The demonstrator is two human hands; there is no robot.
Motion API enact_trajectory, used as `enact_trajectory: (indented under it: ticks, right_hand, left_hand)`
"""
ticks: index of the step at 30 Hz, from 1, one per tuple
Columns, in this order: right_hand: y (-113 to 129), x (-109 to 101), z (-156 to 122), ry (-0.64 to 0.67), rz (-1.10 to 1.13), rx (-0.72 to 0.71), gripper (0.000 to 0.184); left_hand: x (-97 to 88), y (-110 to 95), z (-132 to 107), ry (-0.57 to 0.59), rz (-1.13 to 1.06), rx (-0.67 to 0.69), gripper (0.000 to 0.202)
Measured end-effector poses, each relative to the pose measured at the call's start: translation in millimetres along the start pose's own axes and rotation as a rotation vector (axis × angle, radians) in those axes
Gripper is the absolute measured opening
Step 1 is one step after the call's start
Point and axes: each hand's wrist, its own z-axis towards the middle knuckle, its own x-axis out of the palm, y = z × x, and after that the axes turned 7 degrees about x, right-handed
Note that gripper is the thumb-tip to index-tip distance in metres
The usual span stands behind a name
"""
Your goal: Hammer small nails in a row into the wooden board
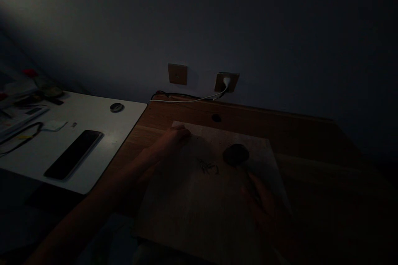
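Observation:
In the dim light, my right hand (261,198) is closed around the handle of a dark mallet (236,154). Its rounded black head is over the right part of a pale flat board (192,203). My left hand (177,136) is at the board's far left corner, fingers curled; whether they grip the edge or something small is too dark to see. Between the hands, a small heap of thin metal pieces, like nails (204,165), lies on the board. One short piece (217,169) lies just right of the heap.
The board rests on a brown wooden table (311,161) against the wall. A white table (102,116) adjoins on the left, bearing a phone (74,155), a small round tin (117,107) and cables. Behind are a wall socket (221,82) with a white plug and a second wall plate (177,74).

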Motion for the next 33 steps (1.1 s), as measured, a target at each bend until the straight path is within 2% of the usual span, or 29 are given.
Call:
enact_trajectory:
  ticks: [4, 9, 14, 17, 22, 28, 33]
  right_hand:
    - [-3, 0, 2, 0.020, 0.067, 0.026, 0.069]
    - [4, -5, 5, 0.083, 0.117, 0.044, 0.074]
    - [44, -10, 22, 0.145, 0.162, -0.036, 0.075]
    - [76, -9, 40, 0.170, 0.143, -0.138, 0.073]
    - [114, 1, 61, 0.202, 0.045, -0.319, 0.054]
    - [122, 14, 60, 0.177, -0.025, -0.340, 0.054]
    - [123, 16, 56, 0.166, -0.044, -0.317, 0.060]
  left_hand:
    - [0.1, -1, 1, -0.014, -0.015, -0.017, 0.019]
    - [4.2, 2, 3, -0.102, -0.044, -0.015, 0.019]
    - [8.6, 6, 4, -0.120, -0.183, -0.114, 0.016]
    - [9.2, 6, 4, -0.145, -0.241, -0.170, 0.028]
    - [10.1, 7, 2, -0.157, -0.316, -0.197, 0.049]
    - [10.2, 9, 1, -0.180, -0.291, -0.191, 0.059]
    - [11.9, 8, 1, -0.181, -0.277, -0.195, 0.058]
